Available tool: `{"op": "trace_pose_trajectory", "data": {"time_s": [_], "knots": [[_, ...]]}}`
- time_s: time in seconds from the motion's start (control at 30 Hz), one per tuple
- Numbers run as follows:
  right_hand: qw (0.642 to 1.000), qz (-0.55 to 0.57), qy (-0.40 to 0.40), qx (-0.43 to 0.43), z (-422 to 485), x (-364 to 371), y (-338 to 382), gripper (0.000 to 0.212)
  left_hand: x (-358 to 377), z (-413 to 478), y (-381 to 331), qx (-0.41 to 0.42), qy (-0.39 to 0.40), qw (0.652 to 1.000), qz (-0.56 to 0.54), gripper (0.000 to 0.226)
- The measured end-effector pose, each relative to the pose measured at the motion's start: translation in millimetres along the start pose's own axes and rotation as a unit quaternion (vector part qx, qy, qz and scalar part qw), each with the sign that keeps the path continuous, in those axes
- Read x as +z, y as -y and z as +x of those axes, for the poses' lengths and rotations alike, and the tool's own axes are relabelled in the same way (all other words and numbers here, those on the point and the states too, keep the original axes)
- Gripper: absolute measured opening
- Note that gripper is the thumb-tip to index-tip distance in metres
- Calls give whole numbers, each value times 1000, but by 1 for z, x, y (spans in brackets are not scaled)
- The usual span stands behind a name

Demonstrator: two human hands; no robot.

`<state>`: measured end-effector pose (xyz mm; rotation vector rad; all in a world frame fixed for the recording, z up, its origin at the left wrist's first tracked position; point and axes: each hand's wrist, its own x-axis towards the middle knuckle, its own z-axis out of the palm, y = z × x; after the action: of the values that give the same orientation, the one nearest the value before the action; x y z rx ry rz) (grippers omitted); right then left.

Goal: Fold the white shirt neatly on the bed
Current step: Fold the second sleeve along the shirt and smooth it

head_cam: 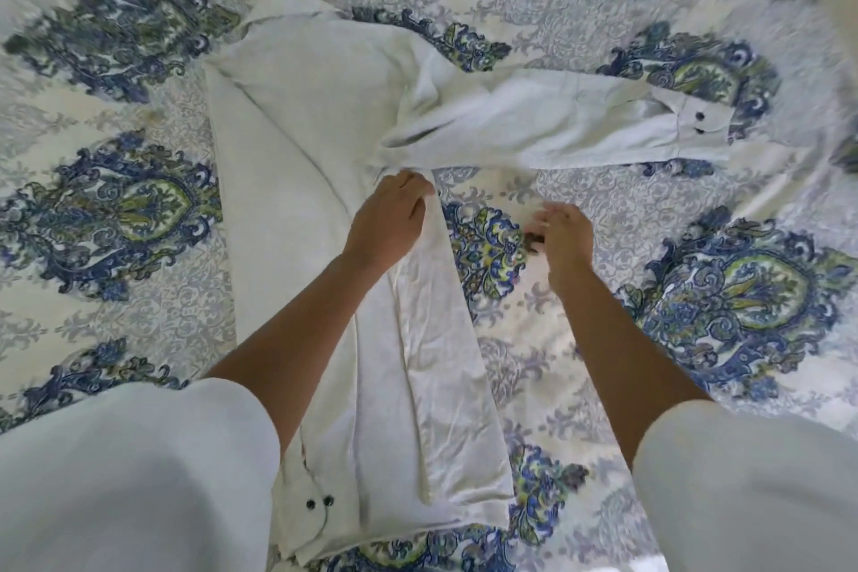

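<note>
White sleeves (139,478) frame the near edge. The left hand (390,218) pinches the shirt (297,144) at its right-hand fold, fingers closed on cloth. The right hand (564,232) hovers right of the shirt, fingers loosely spread, blurred. The shirt lies lengthwise on the bed (696,302), one sleeve (580,121) stretched right.

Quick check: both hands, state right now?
Left hand: closed, pinching the white shirt edge.
Right hand: empty, fingers blurred, above the bedspread.
</note>
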<state>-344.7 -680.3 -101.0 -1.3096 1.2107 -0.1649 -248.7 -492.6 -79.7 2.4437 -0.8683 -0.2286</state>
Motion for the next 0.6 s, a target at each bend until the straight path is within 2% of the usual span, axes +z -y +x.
{"op": "trace_pose_trajectory", "data": {"time_s": [0.13,0.23,0.3,0.37,0.4,0.47,0.5,0.57,0.6], "knots": [[985,139,-66,83,57,4,35,25,1,47,-3,-50,-11,998,-30,28],[956,248,-99,125,90,2,56,15,2,75,-7,-86,-42,991,-92,29],[945,294,-65,132,101,5,73,20,1,90,-11,-133,-45,972,-186,28],[942,322,0,94,99,12,99,2,-5,98,-15,-194,-49,927,-317,28],[942,326,33,68,94,18,112,7,-9,100,-17,-221,-57,902,-367,26],[947,299,117,22,66,33,131,11,-23,101,-16,-269,-76,853,-440,21],[956,250,156,2,45,42,137,11,-33,100,-16,-298,-80,822,-479,20],[971,83,217,-64,4,66,128,15,-55,92,-10,-357,-52,760,-541,37],[958,-33,258,-124,-14,78,116,19,-65,85,-3,-377,-38,735,-562,46]]}}
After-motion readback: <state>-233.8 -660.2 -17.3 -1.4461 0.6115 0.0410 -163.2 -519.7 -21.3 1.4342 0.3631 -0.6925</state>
